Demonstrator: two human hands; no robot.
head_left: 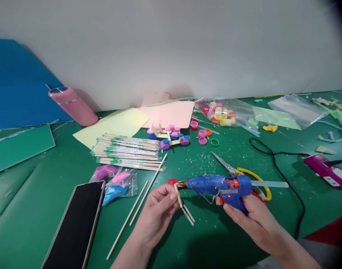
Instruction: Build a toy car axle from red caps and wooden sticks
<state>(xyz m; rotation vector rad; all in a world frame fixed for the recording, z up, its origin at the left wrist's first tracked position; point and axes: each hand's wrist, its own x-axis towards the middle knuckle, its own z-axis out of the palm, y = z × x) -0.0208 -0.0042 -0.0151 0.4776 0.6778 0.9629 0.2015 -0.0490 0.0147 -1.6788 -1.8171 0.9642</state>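
My left hand [158, 209] pinches a short piece of wooden stick [179, 197] between thumb and fingers. Two more short sticks [189, 215] extend below it; whether they are joined to it I cannot tell. Wrapped around the handle of a blue hot glue gun [208, 184] is my right hand [252, 218]. The gun's nozzle points left and meets the top of the held stick, and a clear glue stick [271, 184] protrudes from its back. A red bottle cap [172, 181] shows partly behind my left fingertips. Two long wooden sticks [148, 189] lie left of my left hand.
Wrapped chopsticks [128, 151], bags of coloured clay [120, 179] and a phone [75, 228] lie to the left. Small cap-wheeled models [173, 140] and loose caps [202, 141] sit ahead. Yellow-handled scissors [225, 163] lie behind the gun; a black cord [277, 175] runs right to a purple power strip [326, 170].
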